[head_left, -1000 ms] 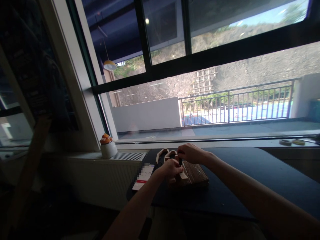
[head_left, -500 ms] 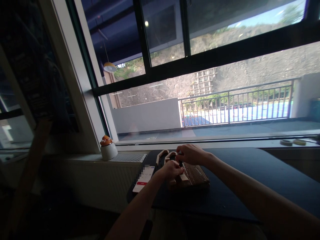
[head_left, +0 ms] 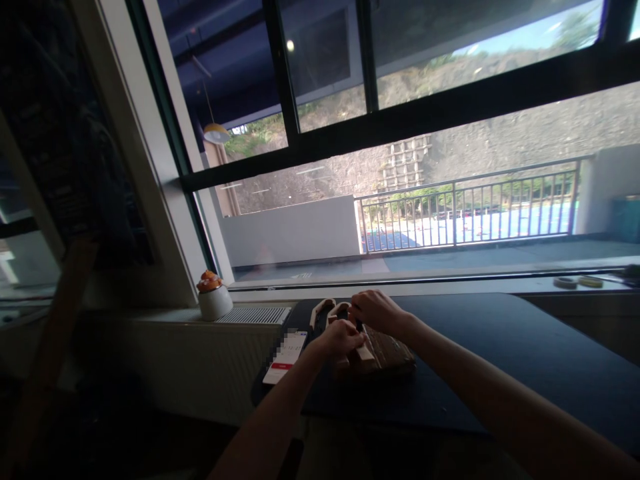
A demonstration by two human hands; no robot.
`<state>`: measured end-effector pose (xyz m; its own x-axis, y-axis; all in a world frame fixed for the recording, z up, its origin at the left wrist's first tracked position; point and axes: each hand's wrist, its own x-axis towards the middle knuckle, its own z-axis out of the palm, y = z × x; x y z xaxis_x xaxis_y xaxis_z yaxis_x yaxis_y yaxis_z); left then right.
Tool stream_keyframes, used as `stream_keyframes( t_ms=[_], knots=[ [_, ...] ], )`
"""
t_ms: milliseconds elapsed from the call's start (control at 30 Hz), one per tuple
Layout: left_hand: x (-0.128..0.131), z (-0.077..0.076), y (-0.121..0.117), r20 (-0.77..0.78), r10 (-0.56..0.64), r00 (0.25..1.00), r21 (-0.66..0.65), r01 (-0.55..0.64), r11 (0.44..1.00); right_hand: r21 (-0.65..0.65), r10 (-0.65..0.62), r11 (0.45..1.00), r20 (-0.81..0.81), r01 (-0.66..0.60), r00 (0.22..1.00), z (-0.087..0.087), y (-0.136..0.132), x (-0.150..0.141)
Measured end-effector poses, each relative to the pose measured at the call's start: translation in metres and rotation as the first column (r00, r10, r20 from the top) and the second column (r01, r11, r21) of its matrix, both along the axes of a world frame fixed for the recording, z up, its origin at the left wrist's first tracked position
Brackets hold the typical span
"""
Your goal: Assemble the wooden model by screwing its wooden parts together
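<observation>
Two bare hands work close together in the head view, the only view supplied. The left hand [head_left: 344,338] has its fingers curled in, thumb and forefinger pinching a pale wooden piece [head_left: 366,353]; the near end of this piece shows just below the fingertips, while the rest is covered by the hand. The right hand [head_left: 377,311] lies beyond and to the right of the left fingers, its own fingers bent down and pinched together on a small dark object [head_left: 359,325]. Only a short lower part of that object is visible, so its type cannot be determined. Whether its tip touches the wood is likewise hidden.

Below and right of the right fingers lies a brown wooden block [head_left: 393,352], under the pale piece; its left side is lost in shadow and behind the left hand. Just past the left fingers, two curved wooden parts [head_left: 321,311] are noted, the nearer one partly masked by the hands. Left of the left fingers rests a phone [head_left: 284,360], its upper left corner pixelated and its small text illegible. All rest on a dark table [head_left: 480,360], whose near edge fades into gloom. Both forearms are cut off by the picture's lower part. Well left of the fingers stands a white pot [head_left: 215,304]; its orange top is indistinct.
</observation>
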<state>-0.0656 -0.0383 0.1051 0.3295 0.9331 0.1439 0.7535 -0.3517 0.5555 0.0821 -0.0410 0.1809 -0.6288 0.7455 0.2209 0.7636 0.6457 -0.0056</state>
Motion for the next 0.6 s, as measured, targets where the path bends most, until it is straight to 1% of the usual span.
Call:
stream_keyframes(
  t_ms=[167,333,400,500,600],
  knots=[
    [0.001,0.001,-0.002,0.012,-0.002,1.000,-0.016,0.002,1.000,0.006,-0.028,1.000,0.000,0.028,1.000,-0.001,0.001,0.001],
    [0.000,0.001,-0.001,0.022,0.016,1.000,-0.041,-0.015,0.999,0.008,0.097,0.995,-0.003,-0.097,0.995,0.004,0.002,0.011],
    [0.000,0.000,0.000,0.022,0.023,0.999,-0.042,-0.022,0.999,0.000,0.123,0.992,-0.001,-0.123,0.992,0.004,0.004,0.012],
    [0.000,0.000,0.000,0.014,0.031,0.999,-0.034,-0.030,0.999,-0.009,0.098,0.995,-0.003,-0.098,0.995,0.001,0.005,0.010],
    [0.000,0.000,-0.001,-0.002,0.030,1.000,-0.018,-0.030,0.999,-0.015,0.027,1.000,-0.012,-0.027,1.000,-0.002,0.004,0.006]
  ],
)
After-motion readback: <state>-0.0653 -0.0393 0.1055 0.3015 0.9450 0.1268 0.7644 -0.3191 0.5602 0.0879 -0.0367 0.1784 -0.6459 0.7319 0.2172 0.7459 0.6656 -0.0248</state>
